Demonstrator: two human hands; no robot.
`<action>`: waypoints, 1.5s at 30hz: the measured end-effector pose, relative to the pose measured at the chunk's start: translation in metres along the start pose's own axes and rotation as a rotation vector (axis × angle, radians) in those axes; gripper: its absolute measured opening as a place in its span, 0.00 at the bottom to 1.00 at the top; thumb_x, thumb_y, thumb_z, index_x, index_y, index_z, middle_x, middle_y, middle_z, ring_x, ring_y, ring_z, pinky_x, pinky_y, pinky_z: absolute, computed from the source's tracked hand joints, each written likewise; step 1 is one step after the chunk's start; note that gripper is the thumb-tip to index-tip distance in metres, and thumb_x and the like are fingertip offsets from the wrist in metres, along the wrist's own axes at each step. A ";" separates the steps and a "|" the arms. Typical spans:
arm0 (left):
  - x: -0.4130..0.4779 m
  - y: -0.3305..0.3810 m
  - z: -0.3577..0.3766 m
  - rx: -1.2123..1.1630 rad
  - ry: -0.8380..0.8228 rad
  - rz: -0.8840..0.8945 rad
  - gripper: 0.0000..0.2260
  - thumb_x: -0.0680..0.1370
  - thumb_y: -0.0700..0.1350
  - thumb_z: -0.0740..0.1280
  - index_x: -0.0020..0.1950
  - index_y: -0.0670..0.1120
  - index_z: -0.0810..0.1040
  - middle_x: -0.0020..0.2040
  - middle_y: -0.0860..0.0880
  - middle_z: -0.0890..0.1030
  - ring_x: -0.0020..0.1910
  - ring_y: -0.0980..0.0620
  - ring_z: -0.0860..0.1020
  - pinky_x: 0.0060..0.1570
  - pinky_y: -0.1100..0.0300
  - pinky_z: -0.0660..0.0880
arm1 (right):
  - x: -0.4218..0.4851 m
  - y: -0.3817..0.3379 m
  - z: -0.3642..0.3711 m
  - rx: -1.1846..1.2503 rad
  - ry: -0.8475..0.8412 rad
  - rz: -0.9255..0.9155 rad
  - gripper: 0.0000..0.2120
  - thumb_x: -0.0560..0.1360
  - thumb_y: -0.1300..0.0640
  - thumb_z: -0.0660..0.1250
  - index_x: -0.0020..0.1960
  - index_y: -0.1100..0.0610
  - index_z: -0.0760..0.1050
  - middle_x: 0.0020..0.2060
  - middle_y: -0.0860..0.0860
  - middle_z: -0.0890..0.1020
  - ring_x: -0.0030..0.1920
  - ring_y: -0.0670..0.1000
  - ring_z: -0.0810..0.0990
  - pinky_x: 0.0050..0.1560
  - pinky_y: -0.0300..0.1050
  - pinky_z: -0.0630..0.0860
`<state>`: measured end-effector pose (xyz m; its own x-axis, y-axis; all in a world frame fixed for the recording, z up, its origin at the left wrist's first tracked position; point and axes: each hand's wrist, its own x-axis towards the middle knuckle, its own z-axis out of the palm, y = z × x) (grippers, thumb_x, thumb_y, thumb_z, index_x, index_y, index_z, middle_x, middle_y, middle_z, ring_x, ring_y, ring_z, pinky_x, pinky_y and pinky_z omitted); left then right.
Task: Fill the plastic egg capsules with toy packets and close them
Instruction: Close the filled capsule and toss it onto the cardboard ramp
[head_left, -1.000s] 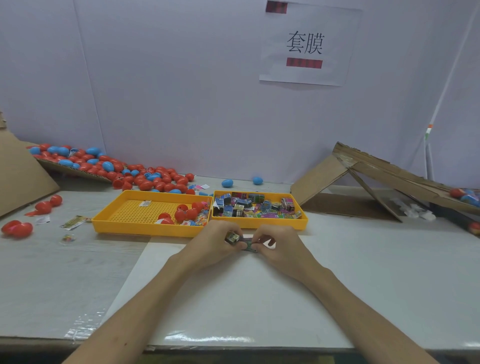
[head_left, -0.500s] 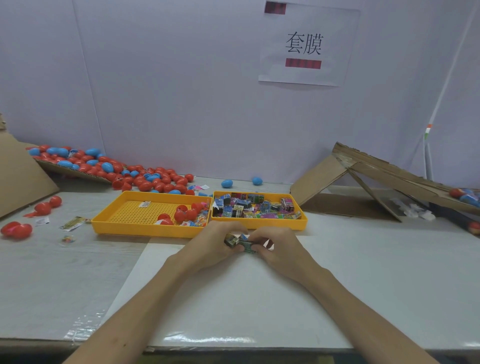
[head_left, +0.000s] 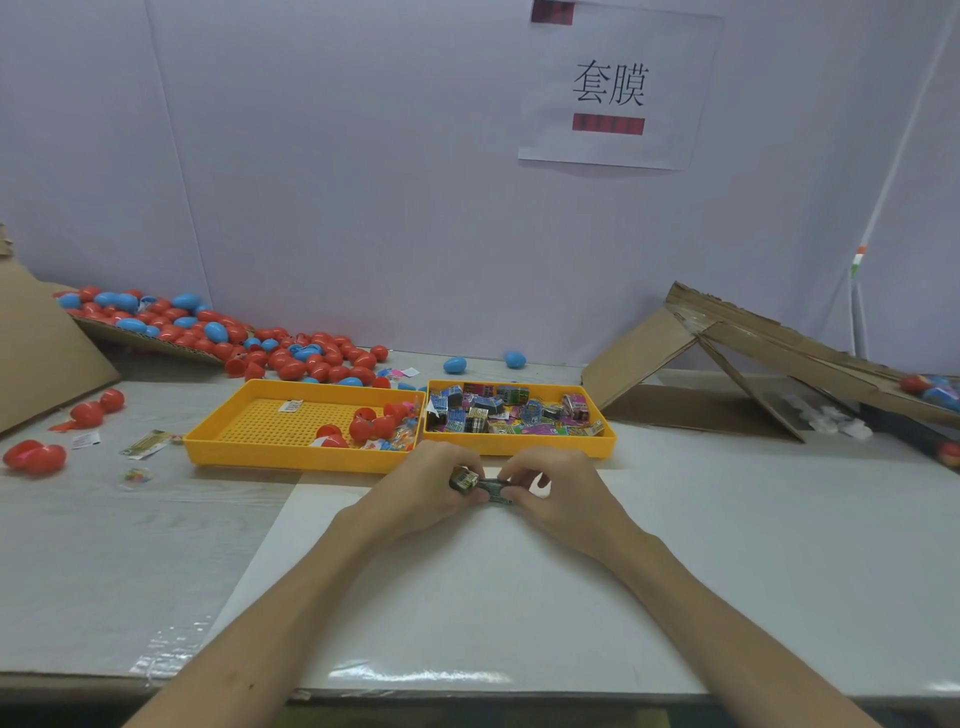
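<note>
Toy packet (head_left: 485, 487) in work: a small dark one, pinched between both hands just above the white sheet (head_left: 467, 597) that covers the near part of the bench (head_left: 104, 545). The left hand (head_left: 423, 486) grips its left end with curled fingers and thumb. The right hand (head_left: 558, 491) pinches the right end the same way. It may be two pieces pressed together rather than one (the thing is too small here to settle that). No capsule is in either hand.

My reading is that the packet is being folded or squeezed small so it will fit an egg. The next move calls for one hand to keep the packet and the other to fetch an open capsule half.

Just beyond the hands stand two trays side by side, touching. The left yellow tray (head_left: 291, 460) holds a few red capsule halves (head_left: 371, 426) and some bright packets bunched at its right end, the rest of its floor bare. The right yellow tray (head_left: 519, 448) is packed with more toy packets.

Farther back, a heap of red and blue egg capsules (head_left: 291, 358) spills along the wall from a cardboard sheet at the left, and two blue capsules (head_left: 454, 365) lie apart behind the trays. A cardboard ramp (head_left: 779, 343) leans at the far right. A paper sign (head_left: 610, 88) hangs on the wall.
</note>
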<state>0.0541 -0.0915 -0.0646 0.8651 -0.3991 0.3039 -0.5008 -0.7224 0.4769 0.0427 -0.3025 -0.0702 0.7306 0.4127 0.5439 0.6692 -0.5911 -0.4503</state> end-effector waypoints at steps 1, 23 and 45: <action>0.000 0.000 0.000 0.000 -0.002 -0.004 0.05 0.76 0.49 0.76 0.50 0.50 0.84 0.42 0.54 0.82 0.42 0.56 0.77 0.41 0.62 0.72 | 0.000 0.000 0.000 0.005 0.001 0.005 0.09 0.71 0.65 0.76 0.49 0.54 0.83 0.39 0.46 0.84 0.41 0.43 0.80 0.41 0.28 0.69; -0.002 0.009 0.004 -0.047 0.006 0.035 0.05 0.77 0.50 0.75 0.46 0.50 0.83 0.37 0.55 0.80 0.38 0.58 0.75 0.37 0.61 0.70 | 0.002 0.001 -0.004 0.062 -0.076 0.130 0.02 0.72 0.60 0.76 0.43 0.54 0.84 0.37 0.45 0.84 0.41 0.45 0.80 0.41 0.32 0.72; -0.005 0.021 -0.003 -0.169 -0.074 -0.143 0.14 0.82 0.42 0.66 0.67 0.51 0.70 0.55 0.50 0.79 0.51 0.54 0.76 0.73 0.44 0.65 | 0.073 0.074 -0.050 -0.355 -0.135 0.575 0.02 0.73 0.51 0.76 0.45 0.47 0.84 0.43 0.46 0.83 0.50 0.49 0.78 0.58 0.52 0.73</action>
<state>0.0390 -0.1032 -0.0531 0.9242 -0.3446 0.1648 -0.3654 -0.6721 0.6440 0.1385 -0.3512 -0.0283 0.9822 0.0351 0.1847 0.1024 -0.9237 -0.3691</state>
